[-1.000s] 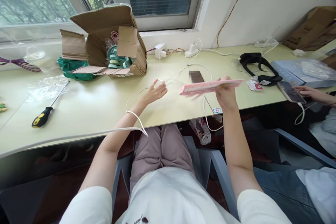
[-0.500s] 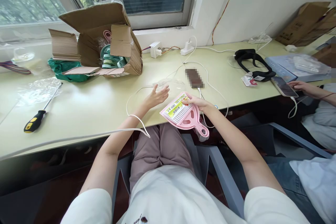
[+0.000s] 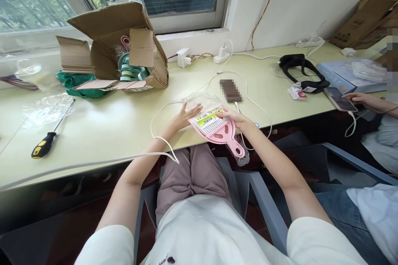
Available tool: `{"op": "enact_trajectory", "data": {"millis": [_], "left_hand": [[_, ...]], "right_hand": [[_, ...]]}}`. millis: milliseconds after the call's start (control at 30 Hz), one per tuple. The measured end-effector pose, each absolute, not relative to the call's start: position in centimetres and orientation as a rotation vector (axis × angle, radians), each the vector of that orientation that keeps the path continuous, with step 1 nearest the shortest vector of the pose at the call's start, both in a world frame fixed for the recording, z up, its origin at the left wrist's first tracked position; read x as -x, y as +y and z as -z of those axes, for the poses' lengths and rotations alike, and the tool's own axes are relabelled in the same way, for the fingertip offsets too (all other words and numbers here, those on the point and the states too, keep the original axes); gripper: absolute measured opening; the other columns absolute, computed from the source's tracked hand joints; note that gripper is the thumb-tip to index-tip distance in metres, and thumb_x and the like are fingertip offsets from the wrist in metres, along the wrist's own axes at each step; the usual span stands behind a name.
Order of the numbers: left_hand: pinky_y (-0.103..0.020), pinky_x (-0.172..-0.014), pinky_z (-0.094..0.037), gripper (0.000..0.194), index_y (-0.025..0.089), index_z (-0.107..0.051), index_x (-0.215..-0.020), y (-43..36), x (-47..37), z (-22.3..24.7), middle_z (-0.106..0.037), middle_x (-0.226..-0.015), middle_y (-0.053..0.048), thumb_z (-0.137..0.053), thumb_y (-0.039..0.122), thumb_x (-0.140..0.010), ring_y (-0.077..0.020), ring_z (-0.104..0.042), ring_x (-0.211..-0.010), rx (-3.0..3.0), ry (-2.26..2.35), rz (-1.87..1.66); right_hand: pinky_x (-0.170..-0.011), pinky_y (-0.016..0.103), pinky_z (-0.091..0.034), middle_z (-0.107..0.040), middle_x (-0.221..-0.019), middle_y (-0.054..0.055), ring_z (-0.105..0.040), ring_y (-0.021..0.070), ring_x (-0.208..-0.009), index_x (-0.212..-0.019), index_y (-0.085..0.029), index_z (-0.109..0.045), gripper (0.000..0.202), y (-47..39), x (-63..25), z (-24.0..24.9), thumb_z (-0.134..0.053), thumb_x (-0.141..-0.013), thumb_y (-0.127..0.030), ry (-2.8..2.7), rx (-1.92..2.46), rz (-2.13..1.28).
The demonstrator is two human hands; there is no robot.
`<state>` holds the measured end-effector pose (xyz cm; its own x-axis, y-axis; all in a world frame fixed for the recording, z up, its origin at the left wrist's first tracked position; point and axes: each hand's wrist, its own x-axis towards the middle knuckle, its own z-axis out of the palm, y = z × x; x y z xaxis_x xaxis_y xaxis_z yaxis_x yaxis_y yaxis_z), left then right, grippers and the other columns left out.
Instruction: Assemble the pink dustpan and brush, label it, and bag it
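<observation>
A pink mini dustpan and brush set with a yellow-green label is in my right hand, over the table's front edge. My right thumb presses on the label; the fingers behind are hidden. The pan's handle points down and to the right, toward my lap. Just left of the pan, my left hand is open, fingers spread, close to the pan's left corner; whether it touches I cannot tell. Clear plastic film lies on the table behind the pan.
A cardboard box with green items stands at the back left. A screwdriver lies at the left. A phone and white cable lie near my hands. At the right are a black headset and a co-worker's hand on a phone.
The dustpan set has tilted, its handle end rising slightly and shifting left. My left hand is now closer to the pan's corner. The view has shifted a little.
</observation>
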<state>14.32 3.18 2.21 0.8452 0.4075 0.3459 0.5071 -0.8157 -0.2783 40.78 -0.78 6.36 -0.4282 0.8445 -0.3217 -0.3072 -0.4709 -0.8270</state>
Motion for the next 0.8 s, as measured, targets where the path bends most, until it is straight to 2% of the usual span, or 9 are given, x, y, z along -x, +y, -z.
{"op": "enact_trajectory", "data": {"millis": [167,333,500,633,800], "left_hand": [[-0.066,-0.120,-0.011,0.039,0.019,-0.065,-0.116,3.2,-14.9,-2.0,-0.049,-0.147,-0.013,-0.041,0.002,-0.091,-0.0267,-0.036,-0.143,2.589,-0.714,0.462],[-0.066,-0.119,-0.019,0.036,0.013,-0.069,-0.102,2.8,-17.0,-1.8,-0.053,-0.143,-0.017,-0.039,-0.001,-0.088,-0.0300,-0.036,-0.143,2.552,-0.869,0.558],[-0.065,-0.116,-0.029,0.040,0.011,-0.070,-0.104,0.9,-19.9,-3.0,-0.056,-0.139,-0.019,-0.038,-0.002,-0.085,-0.0320,-0.039,-0.141,2.547,-0.837,0.488],[-0.059,-0.116,-0.035,0.042,0.007,-0.071,-0.107,-1.3,-22.2,-4.6,-0.058,-0.135,-0.021,-0.038,-0.003,-0.083,-0.0314,-0.042,-0.140,2.517,-0.803,0.410],[-0.053,-0.119,-0.033,0.045,0.006,-0.068,-0.119,-3.4,-24.6,-5.8,-0.057,-0.138,-0.019,-0.043,-0.001,-0.083,-0.0308,-0.044,-0.139,2.547,-0.745,0.387]], "right_hand": [[-0.072,0.038,-0.064,-0.076,-0.089,0.006,-0.075,0.0225,-0.079,-0.099,-0.017,-0.062,0.036,-3.9,-43.9,-6.0,-0.075,-0.069,-0.004,-0.748,1.135,-1.889],[-0.086,0.040,-0.062,-0.076,-0.099,0.007,-0.073,0.0213,-0.096,-0.100,-0.016,-0.065,0.021,-8.1,-45.2,-4.7,-0.066,-0.080,-0.009,-0.333,1.119,-1.209],[-0.102,0.034,-0.053,-0.071,-0.119,0.005,-0.067,0.0156,-0.113,-0.111,-0.016,-0.063,0.026,-9.1,-41.9,-3.1,-0.058,-0.085,-0.014,-0.009,0.981,-0.837],[-0.102,0.030,-0.052,-0.064,-0.131,0.007,-0.066,0.0135,-0.115,-0.120,-0.015,-0.057,0.033,-8.4,-39.5,-2.6,-0.056,-0.087,-0.017,0.190,0.937,-0.686],[-0.099,0.029,-0.054,-0.061,-0.136,0.008,-0.064,0.0134,-0.117,-0.126,-0.015,-0.054,0.039,-7.7,-38.5,-3.4,-0.055,-0.088,-0.021,0.215,0.925,-0.676]]}}
